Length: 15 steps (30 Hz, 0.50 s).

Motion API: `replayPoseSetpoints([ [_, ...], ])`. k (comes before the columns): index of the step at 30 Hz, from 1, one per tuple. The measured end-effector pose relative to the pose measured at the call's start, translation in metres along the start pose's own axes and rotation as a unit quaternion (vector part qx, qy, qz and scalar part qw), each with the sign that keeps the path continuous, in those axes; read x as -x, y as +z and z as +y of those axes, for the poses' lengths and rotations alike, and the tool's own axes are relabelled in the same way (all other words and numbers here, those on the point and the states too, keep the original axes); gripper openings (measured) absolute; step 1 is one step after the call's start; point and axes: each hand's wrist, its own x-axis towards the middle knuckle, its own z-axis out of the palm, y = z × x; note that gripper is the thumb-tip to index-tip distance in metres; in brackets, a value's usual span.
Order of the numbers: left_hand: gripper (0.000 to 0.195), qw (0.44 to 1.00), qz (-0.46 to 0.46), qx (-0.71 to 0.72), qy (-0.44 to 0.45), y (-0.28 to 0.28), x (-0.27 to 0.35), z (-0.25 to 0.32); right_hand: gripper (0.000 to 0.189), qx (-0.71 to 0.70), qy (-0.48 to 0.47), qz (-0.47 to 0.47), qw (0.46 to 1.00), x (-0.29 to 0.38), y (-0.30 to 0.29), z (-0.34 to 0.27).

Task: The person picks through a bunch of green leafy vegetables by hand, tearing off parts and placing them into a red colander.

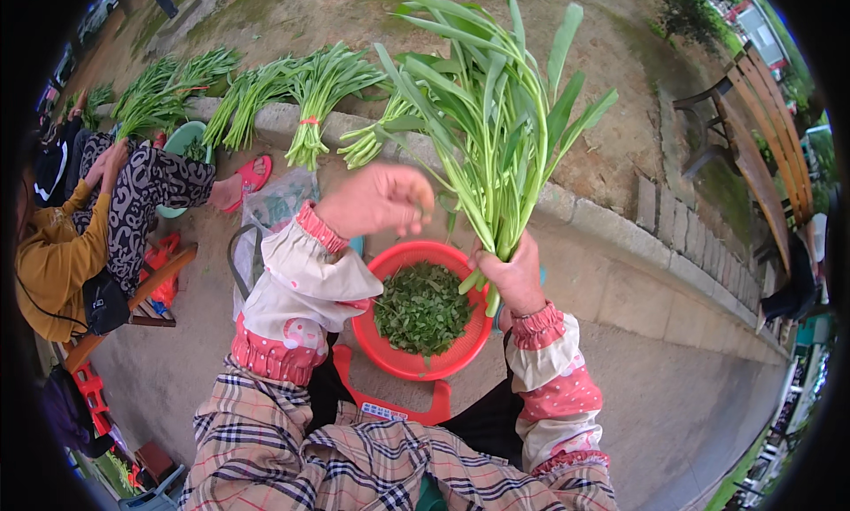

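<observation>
My right hand (512, 272) is closed around the lower stems of a bunch of leafy green water spinach (495, 159), which stands upright and fans out above it. To the left of the bunch is my left hand (380, 202), slightly blurred, with its fingers curled; whether something small is between the fingertips, I cannot tell. Below both hands, a red plastic basket (457, 367) holds picked green leaves (425, 308). The cut stem ends hang over the basket's right side.
Tied and loose bunches of greens (319, 106) lie along a stone kerb (578, 212). At left, another person (60, 258) sits on a wooden bench beside a pale green basin (182, 139). A clear plastic bag (255, 239) lies near my left sleeve. A slatted bench (764, 146) stands at right.
</observation>
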Motion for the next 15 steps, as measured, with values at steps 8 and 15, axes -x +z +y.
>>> replayPoseSetpoints([
  [8,0.085,0.993,-0.096,-0.073,-0.002,0.050,-0.027,-0.021,0.036,-0.241,-0.039,-0.058,0.968,0.006,-0.001,-0.009],
  [15,0.059,0.923,-0.197,0.325,0.058,0.069,-0.049,-0.022,0.046,-0.305,-0.025,-0.138,0.942,0.008,-0.003,-0.003],
])
